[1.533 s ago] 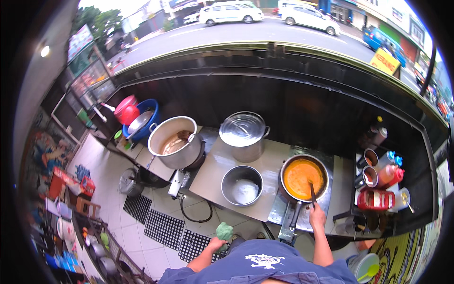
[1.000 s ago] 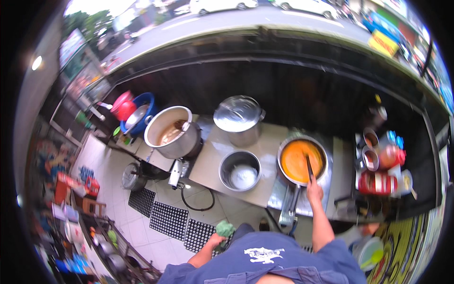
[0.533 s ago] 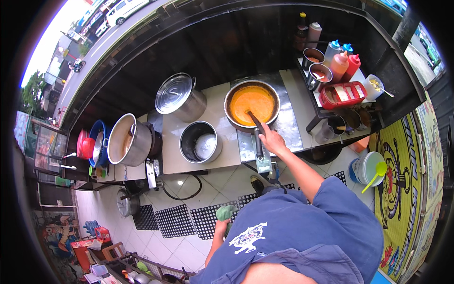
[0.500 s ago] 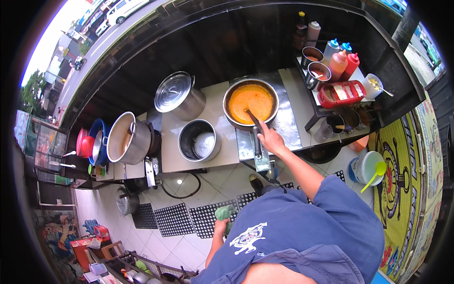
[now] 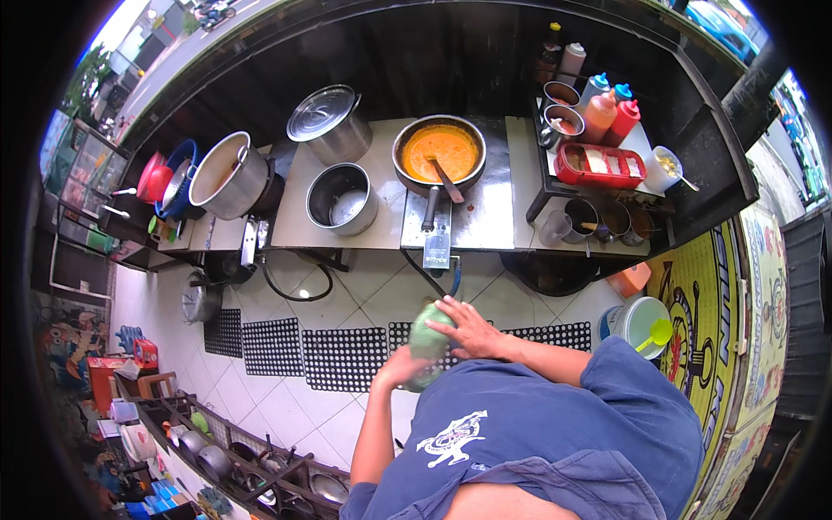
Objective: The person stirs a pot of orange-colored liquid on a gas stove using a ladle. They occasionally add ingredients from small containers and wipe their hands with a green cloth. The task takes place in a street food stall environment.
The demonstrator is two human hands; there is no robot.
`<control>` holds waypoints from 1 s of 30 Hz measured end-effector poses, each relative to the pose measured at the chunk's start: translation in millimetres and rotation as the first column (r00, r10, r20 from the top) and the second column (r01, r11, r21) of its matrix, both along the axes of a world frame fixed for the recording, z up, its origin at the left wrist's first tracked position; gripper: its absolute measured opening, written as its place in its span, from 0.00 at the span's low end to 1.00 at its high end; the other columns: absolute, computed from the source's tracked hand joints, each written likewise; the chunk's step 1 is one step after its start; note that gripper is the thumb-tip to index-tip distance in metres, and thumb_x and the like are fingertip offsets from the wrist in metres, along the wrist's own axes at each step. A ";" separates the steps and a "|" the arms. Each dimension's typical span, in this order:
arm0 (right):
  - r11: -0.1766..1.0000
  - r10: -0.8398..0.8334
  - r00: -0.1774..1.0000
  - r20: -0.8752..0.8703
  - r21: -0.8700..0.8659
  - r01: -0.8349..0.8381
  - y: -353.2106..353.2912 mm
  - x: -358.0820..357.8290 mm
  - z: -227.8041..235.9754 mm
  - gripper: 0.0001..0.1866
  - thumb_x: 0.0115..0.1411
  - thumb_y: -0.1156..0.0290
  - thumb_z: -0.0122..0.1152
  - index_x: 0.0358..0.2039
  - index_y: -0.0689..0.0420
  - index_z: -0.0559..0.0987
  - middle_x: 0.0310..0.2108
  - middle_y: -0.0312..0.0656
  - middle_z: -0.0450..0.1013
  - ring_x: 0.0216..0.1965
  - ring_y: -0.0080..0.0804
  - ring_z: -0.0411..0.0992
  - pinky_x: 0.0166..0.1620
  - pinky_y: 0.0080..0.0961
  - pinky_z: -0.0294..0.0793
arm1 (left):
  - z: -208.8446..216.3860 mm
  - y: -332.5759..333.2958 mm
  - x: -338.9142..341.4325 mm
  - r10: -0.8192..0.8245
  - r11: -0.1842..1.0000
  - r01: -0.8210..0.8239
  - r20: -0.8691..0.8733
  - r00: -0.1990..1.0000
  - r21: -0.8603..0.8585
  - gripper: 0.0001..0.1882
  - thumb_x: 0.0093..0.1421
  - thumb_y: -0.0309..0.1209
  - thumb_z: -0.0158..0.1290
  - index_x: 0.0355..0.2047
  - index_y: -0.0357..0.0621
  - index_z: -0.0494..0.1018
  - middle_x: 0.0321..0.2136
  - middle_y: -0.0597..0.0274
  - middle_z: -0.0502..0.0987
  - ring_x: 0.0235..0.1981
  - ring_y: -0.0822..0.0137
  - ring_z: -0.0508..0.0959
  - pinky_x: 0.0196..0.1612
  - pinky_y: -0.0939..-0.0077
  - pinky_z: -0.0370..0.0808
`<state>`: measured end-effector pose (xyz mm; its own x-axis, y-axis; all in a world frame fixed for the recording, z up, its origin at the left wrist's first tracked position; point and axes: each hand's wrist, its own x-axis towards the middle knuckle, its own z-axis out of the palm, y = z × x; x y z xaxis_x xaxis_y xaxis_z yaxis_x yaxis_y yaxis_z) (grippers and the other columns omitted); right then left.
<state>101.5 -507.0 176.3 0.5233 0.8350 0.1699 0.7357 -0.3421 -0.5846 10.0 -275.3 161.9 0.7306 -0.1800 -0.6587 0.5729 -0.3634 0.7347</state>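
Note:
My left hand point(image 5: 397, 367) is closed on a crumpled green cloth point(image 5: 428, 336) in front of my body. My right hand point(image 5: 466, 329) lies against the cloth's right side, its fingers stretched and apart; the palm is hidden. Beyond them, a black frying pan point(image 5: 400, 165) with orange sauce point(image 5: 444, 149) sits on the stove point(image 5: 494, 217), handle toward me. A brown wooden spatula point(image 5: 445, 178) leans in the sauce, its handle over the pan's near rim. Neither hand touches the pan or spatula.
Left of the pan stand an open pot point(image 5: 368, 211), a lidded pot point(image 5: 349, 143) and a large pot point(image 5: 211, 185). A rack at right holds squeeze bottles point(image 5: 598, 118) and a red tray point(image 5: 598, 178). A white bucket point(image 5: 617, 322) and black mats point(image 5: 345, 359) are on the floor.
My right hand has let go of the spatula and come back to the cloth. My left hand has raised the cloth toward it. The view has shifted, so the counter appears higher.

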 end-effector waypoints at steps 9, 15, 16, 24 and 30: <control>0.988 -0.085 0.969 -0.233 -0.147 0.052 -68.3 -29.5 34.2 0.22 0.47 0.73 0.58 0.45 0.55 0.68 0.33 0.47 0.73 0.38 0.47 0.73 0.38 0.43 0.72 | 80.0 -57.9 -4.6 -0.322 0.928 0.355 0.232 0.918 -0.118 0.21 0.49 0.31 0.61 0.42 0.37 0.70 0.34 0.64 0.76 0.36 0.72 0.73 0.42 0.75 0.71; 0.982 -0.142 0.573 -0.807 -0.043 0.182 -123.5 -52.3 88.0 0.15 0.52 0.74 0.56 0.41 0.56 0.67 0.26 0.44 0.70 0.29 0.35 0.71 0.35 0.30 0.70 | 59.7 -93.8 3.9 -0.371 0.929 0.362 0.228 0.900 0.082 0.23 0.46 0.33 0.60 0.44 0.42 0.72 0.36 0.53 0.78 0.39 0.60 0.78 0.45 0.68 0.72; 0.963 -0.076 0.452 -0.889 0.051 0.263 -127.9 -55.8 77.9 0.15 0.52 0.75 0.56 0.41 0.56 0.67 0.26 0.41 0.69 0.28 0.32 0.70 0.35 0.27 0.70 | 58.5 -109.0 4.7 -0.303 0.953 0.294 0.266 0.915 0.075 0.23 0.47 0.33 0.59 0.44 0.43 0.72 0.36 0.53 0.78 0.39 0.61 0.78 0.45 0.68 0.72; 0.701 0.265 -0.122 -0.957 0.104 0.706 -175.9 -62.2 111.0 0.15 0.56 0.79 0.55 0.44 0.59 0.65 0.26 0.38 0.68 0.26 0.24 0.68 0.31 0.21 0.71 | 17.1 -249.4 -17.9 0.218 0.966 -0.127 0.443 0.870 -0.226 0.22 0.50 0.32 0.60 0.45 0.42 0.72 0.37 0.60 0.78 0.38 0.69 0.77 0.43 0.73 0.72; 0.750 0.298 -0.265 -0.917 0.054 0.659 -278.1 -81.7 101.4 0.15 0.57 0.78 0.54 0.44 0.58 0.65 0.27 0.36 0.66 0.26 0.22 0.66 0.30 0.21 0.70 | -8.8 -321.0 -33.7 0.036 0.931 -0.292 0.739 0.672 0.221 0.18 0.42 0.29 0.63 0.35 0.43 0.74 0.30 0.56 0.78 0.34 0.51 0.77 0.39 0.63 0.73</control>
